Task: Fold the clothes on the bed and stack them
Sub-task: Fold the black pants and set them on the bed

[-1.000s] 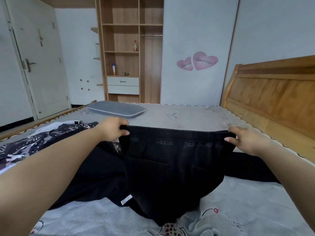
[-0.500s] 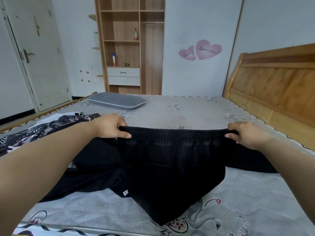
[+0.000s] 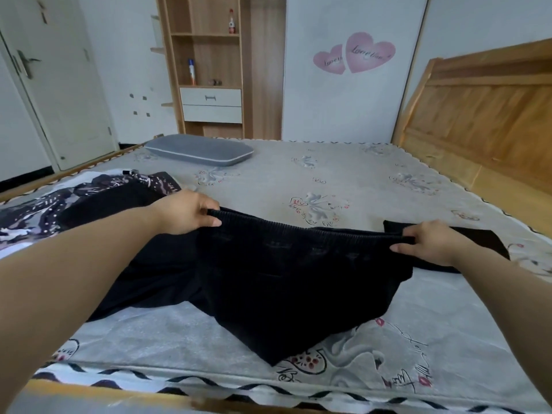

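Bed [image 3: 343, 180]: black trousers [image 3: 292, 291], patterned garment [image 3: 44, 201], pillow [image 3: 200, 150].

Both forearms bare, no sleeves showing.

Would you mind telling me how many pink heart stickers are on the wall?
2: a small heart on the white wall panel right of the wooden shelving, and a large heart overlapping its right side. None appears hidden.
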